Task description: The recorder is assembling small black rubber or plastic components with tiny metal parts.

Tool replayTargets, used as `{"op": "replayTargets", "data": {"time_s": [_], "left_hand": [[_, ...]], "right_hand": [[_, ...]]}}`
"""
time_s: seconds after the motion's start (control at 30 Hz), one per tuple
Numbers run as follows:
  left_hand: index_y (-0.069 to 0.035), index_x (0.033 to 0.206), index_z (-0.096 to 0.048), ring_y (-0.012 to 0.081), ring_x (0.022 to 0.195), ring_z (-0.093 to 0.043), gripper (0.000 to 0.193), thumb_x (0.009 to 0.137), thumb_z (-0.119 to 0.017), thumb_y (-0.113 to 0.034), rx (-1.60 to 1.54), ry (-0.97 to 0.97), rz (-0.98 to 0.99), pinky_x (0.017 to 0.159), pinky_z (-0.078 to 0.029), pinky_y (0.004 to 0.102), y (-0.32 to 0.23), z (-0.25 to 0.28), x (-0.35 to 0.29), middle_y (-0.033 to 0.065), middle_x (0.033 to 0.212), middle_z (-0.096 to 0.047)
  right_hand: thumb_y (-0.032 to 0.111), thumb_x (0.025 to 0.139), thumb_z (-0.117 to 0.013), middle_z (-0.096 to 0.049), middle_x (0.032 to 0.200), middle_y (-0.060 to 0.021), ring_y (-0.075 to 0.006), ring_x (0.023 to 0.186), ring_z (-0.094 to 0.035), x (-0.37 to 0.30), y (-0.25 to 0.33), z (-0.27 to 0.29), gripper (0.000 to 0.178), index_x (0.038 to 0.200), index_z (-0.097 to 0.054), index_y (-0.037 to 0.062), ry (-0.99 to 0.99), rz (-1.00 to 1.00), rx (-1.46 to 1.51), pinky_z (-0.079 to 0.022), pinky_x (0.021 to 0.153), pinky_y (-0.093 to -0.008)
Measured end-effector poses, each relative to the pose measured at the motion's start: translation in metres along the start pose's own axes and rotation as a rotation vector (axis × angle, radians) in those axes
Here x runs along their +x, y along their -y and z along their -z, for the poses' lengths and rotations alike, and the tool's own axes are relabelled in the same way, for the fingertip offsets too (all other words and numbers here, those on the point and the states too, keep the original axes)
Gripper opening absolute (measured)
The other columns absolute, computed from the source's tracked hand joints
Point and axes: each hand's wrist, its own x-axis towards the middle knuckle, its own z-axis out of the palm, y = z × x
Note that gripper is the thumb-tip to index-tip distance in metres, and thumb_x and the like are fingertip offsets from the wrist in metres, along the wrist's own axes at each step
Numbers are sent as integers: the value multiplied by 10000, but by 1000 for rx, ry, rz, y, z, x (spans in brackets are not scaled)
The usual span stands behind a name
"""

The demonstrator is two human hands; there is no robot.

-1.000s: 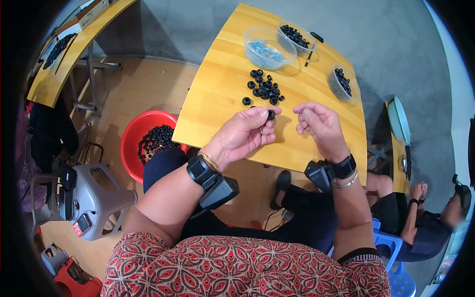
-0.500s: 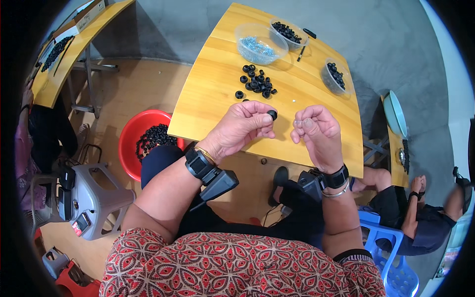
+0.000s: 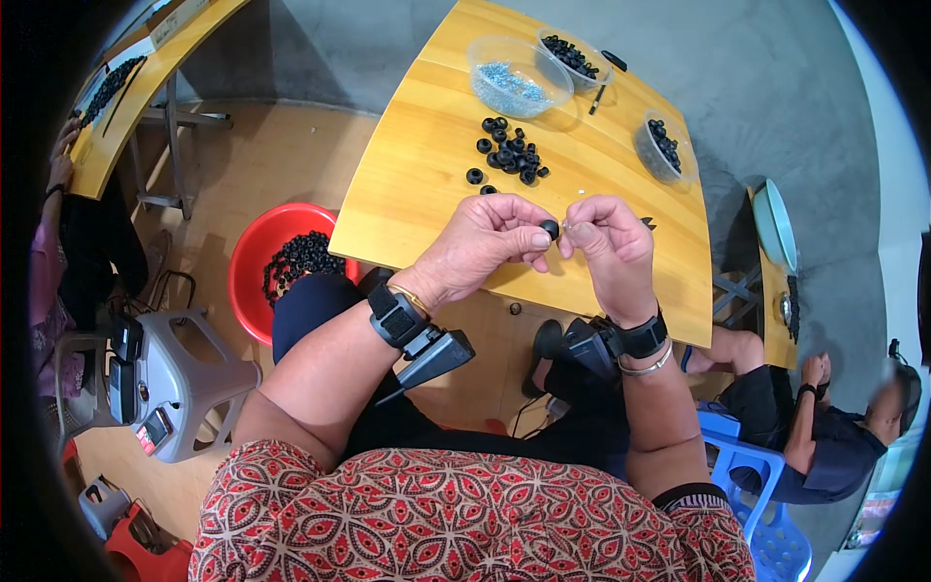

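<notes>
Between the thumb and fingertips of my left hand (image 3: 491, 241) is a small black round knob (image 3: 550, 230). My right hand (image 3: 613, 244) is closed in a pinch just to the right of it, its fingertips almost touching the knob. Something tiny and pale seems to sit in that pinch, too small to name. Beyond my left hand lies a loose pile of black round knobs (image 3: 508, 153) on the wooden table (image 3: 407, 184), some showing a hole.
At the far side stand clear tubs, one with small light-blue pieces (image 3: 509, 85), others with black parts (image 3: 569, 56) (image 3: 665, 145). A black pen (image 3: 595, 100) lies between them. A red basin (image 3: 254, 254) of black rings is at left. A seated person (image 3: 824, 436) is on the right.
My hands have come together; the left moved slightly right with the black knob, and the right moved left to meet it. A small dark object now shows beyond my right hand.
</notes>
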Motion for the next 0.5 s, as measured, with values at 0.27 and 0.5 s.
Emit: {"op": "replayTargets", "data": {"time_s": [0.27, 0.5], "left_hand": [[21, 910, -550, 138, 654, -574, 160, 779, -575, -67, 9, -27, 6, 647, -503, 278, 1, 0, 1, 81, 782, -584], [28, 922, -555, 116, 624, -526, 163, 787, -560, -62, 26, 25, 11, 649, -511, 294, 3, 2, 2, 71, 743, -564]], "right_hand": [[-28, 795, -503, -507, 724, -14, -61, 615, -480, -2, -3, -1, 37, 824, -494, -5, 17, 63, -193, -411, 557, -182], [-13, 791, -520, -511, 707, -6, -60, 612, -483, -2, -4, 1, 40, 826, -503, -2, 35, 61, -236, -406, 549, -182]]}}
